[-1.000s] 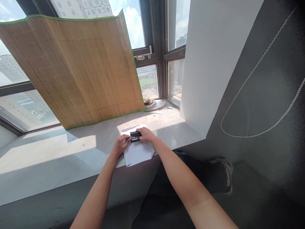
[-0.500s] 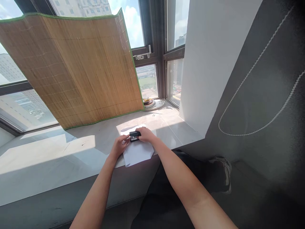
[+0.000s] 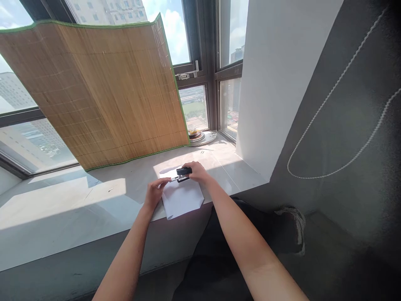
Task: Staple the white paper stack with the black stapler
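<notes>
A small black stapler (image 3: 184, 170) is held over white paper (image 3: 184, 198), with my right hand (image 3: 199, 172) closed round its right end. From its left side a thin silver metal tray (image 3: 174, 179) sticks out. The fingers of my left hand (image 3: 156, 192) pinch the outer end of that tray. Beneath both hands the paper lies on the pale sill, its near edge curled and reaching the sill's front edge. Whether staples sit in the tray is too small to tell.
A bamboo mat (image 3: 119, 96) with green edging leans against the windows at the back left. Stacked plates (image 3: 197, 136) stand in the window corner. A white bead cord (image 3: 316, 177) hangs at the right. The pale sill (image 3: 78, 217) ends in a front edge above my legs.
My right hand has moved right and slightly up with the stapler, away from my left fingers. The silver tray now extends from the stapler's left side.
</notes>
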Demonstrator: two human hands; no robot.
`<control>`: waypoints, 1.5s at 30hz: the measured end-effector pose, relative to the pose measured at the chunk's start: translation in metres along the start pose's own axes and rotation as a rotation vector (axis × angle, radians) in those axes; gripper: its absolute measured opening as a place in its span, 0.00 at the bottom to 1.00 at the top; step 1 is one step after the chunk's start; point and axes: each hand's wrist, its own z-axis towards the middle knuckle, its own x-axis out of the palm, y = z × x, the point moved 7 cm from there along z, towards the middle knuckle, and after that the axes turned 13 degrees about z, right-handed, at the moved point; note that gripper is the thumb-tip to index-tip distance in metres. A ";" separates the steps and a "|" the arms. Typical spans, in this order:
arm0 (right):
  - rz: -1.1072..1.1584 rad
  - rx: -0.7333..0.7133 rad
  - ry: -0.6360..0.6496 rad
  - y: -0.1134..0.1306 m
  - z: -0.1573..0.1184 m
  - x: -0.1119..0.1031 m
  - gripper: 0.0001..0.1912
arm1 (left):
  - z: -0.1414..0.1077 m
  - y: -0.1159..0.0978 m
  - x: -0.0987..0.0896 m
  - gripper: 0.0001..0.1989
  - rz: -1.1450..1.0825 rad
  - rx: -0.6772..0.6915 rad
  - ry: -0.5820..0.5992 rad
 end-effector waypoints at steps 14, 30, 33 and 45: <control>-0.081 -0.255 0.210 0.039 -0.007 0.045 0.19 | 0.004 -0.006 0.002 0.10 -0.008 0.013 0.030; -0.272 0.200 -0.262 -0.023 -0.017 -0.065 0.24 | 0.000 0.028 0.009 0.07 0.314 -0.205 -0.009; -0.316 0.301 -0.264 -0.035 -0.022 -0.073 0.25 | -0.003 0.034 0.021 0.11 0.366 -0.230 0.109; -0.012 0.177 -0.125 -0.046 -0.013 -0.040 0.24 | -0.004 0.030 0.027 0.07 0.415 -0.219 0.166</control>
